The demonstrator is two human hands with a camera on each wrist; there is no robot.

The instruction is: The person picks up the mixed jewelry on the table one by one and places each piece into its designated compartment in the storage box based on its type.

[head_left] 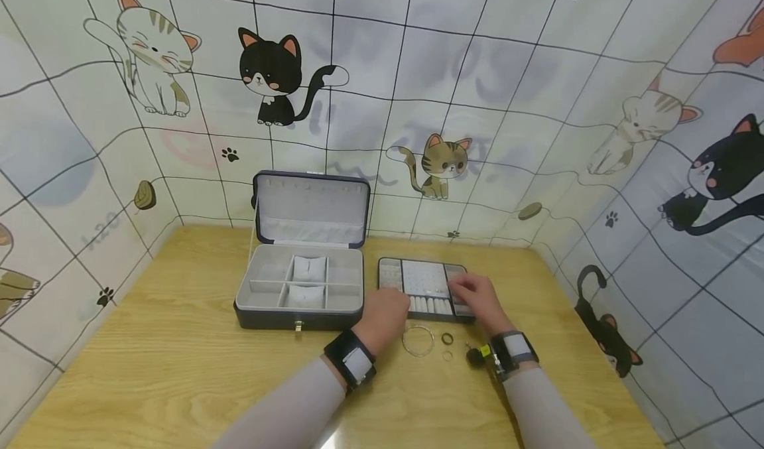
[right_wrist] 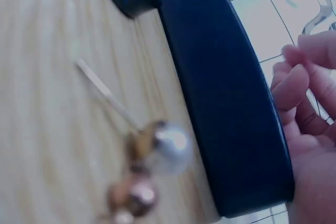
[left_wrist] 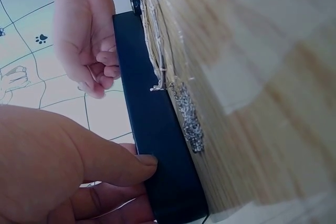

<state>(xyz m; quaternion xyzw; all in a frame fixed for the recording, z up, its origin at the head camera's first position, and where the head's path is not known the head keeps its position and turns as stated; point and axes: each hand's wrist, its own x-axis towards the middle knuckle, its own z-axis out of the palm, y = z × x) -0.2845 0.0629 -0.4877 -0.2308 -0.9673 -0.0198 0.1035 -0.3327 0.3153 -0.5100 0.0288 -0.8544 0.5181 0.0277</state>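
Pale grey characters point(head_left: 103, 230), faint and blurred, mark the cat-print backdrop point(head_left: 358, 58) beyond the left edge of the wooden counter point(head_left: 149, 369), as seen from the head camera; they cannot be read with certainty. A yellow tag point(head_left: 485, 350) beside the right wrist band point(head_left: 516, 345) is too small to read. No other text is legible.

From the near side, at head height, the counter point(head_left: 167, 363) is viewed forward and down, from well back. From each wrist, the tray point(left_wrist: 155, 121) is seen low, close and tilted sideways, its near wall shared by both. The patterned backdrop point(head_left: 507, 61) is caught in all three.
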